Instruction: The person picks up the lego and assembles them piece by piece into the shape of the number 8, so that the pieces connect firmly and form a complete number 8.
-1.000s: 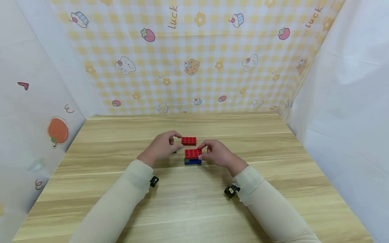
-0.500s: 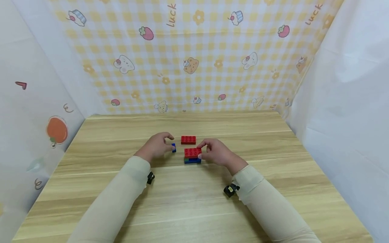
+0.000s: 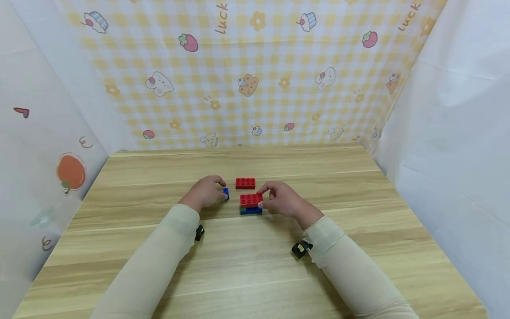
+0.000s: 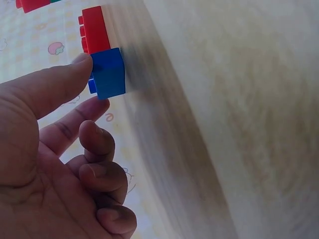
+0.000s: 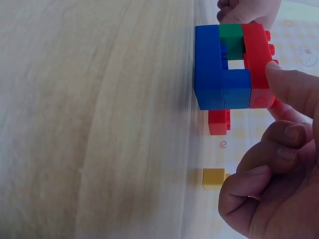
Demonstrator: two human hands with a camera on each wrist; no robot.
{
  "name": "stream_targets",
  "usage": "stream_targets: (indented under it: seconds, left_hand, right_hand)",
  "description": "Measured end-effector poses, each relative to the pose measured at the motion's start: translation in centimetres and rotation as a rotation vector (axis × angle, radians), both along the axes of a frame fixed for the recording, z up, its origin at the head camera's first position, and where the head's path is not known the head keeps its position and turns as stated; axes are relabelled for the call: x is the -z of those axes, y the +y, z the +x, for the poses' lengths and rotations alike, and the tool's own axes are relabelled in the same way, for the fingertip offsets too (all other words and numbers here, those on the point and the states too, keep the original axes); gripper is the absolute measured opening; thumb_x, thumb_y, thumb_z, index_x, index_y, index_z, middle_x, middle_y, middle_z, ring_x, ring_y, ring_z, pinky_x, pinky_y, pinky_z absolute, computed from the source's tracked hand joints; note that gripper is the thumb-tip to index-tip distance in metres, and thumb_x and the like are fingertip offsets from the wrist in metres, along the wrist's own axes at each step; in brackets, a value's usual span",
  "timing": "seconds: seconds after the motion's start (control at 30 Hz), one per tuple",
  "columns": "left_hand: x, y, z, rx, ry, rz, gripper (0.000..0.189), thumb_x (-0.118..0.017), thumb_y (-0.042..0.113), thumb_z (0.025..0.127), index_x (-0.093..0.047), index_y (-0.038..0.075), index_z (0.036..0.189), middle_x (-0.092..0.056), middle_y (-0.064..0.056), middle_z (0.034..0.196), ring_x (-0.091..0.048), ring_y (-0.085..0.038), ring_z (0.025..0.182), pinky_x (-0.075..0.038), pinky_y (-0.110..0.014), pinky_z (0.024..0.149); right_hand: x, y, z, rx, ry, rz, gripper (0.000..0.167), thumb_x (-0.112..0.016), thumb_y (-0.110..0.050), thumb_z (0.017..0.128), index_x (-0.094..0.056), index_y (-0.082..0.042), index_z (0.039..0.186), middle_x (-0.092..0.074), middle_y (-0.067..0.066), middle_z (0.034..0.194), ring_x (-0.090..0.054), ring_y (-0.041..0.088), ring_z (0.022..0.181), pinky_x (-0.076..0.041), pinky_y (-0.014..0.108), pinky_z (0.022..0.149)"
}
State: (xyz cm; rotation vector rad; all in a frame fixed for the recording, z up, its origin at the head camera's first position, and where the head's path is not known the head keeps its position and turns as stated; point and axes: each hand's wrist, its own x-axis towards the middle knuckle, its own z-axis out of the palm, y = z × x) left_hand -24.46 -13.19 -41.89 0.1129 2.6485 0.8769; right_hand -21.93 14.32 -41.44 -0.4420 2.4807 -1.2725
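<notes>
My left hand [image 3: 206, 191] is at a small blue brick [image 4: 109, 74], pinching it with the thumb on one side and the index fingertip at the other; the remaining fingers curl loosely. My right hand [image 3: 283, 198] holds the long red brick [image 5: 256, 59] on top of a stack by its right end, between thumb and index finger. Beneath that red brick sit a green brick [image 5: 231, 40] and a small blue brick [image 5: 236, 88] with a gap between them. A long blue brick [image 5: 208, 67] forms the base on the table.
Behind the stack lies a loose red brick [image 3: 245, 183]. A yellow brick [image 5: 213, 178] shows in the right wrist view, hidden behind the right hand in the head view. The wooden table [image 3: 255, 266] ends at a patterned cloth [image 3: 223, 88] at the back.
My left hand has moved left, from beside the loose red brick to the small blue brick, and its thumb and index finger have closed on it. My right hand stays on the stack.
</notes>
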Motion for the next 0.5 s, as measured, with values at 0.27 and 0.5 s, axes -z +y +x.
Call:
stream_targets:
  seconds: [0.27,0.5]
  left_hand:
    - [0.27,0.07,0.1,0.024,0.013,-0.021,0.032,-0.074,0.023,0.098,-0.067,0.008,0.126,-0.059,-0.017,0.145,-0.054,-0.034,0.123,-0.043,-0.056,0.111]
    - [0.34,0.22,0.18,0.033,0.02,-0.03,0.03,-0.074,0.022,0.098,-0.068,0.008,0.124,-0.062,-0.016,0.139,-0.055,-0.033,0.116,-0.045,-0.054,0.107]
  right_hand:
    - [0.05,-0.02,0.0,0.006,-0.003,0.011,0.026,-0.081,-0.013,0.093,-0.072,-0.011,0.118,-0.046,-0.001,0.067,-0.042,0.014,0.058,-0.037,0.028,0.055]
    - [0.2,0.01,-0.08,0.009,-0.008,0.005,0.027,-0.081,-0.013,0.093,-0.072,-0.01,0.118,-0.045,0.0,0.067,-0.042,0.014,0.057,-0.037,0.029,0.055]
